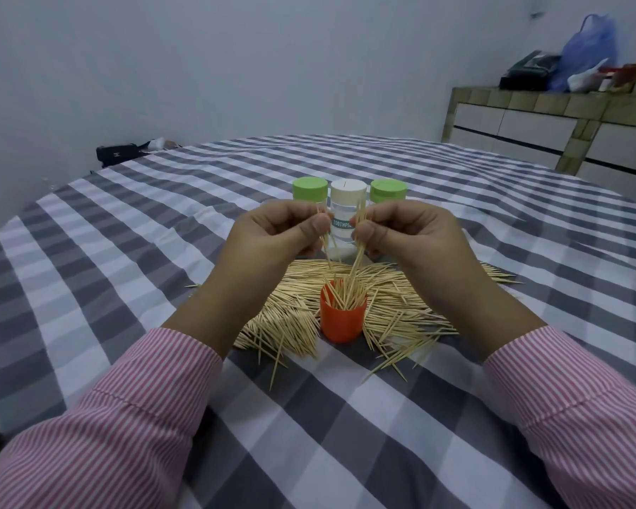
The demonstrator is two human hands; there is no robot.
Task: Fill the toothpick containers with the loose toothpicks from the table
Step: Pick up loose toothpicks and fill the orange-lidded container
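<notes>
Above the orange cup [342, 317], both hands — left hand [272, 233], right hand [408, 233] — pinch toothpicks [358, 247].

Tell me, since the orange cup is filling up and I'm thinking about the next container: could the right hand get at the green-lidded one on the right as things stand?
Probably yes. That green-lidded container stands just beyond the right hand, with nothing between them. But the hand pinches a bundle of toothpicks over the orange cup, so it must drop those first.
</notes>
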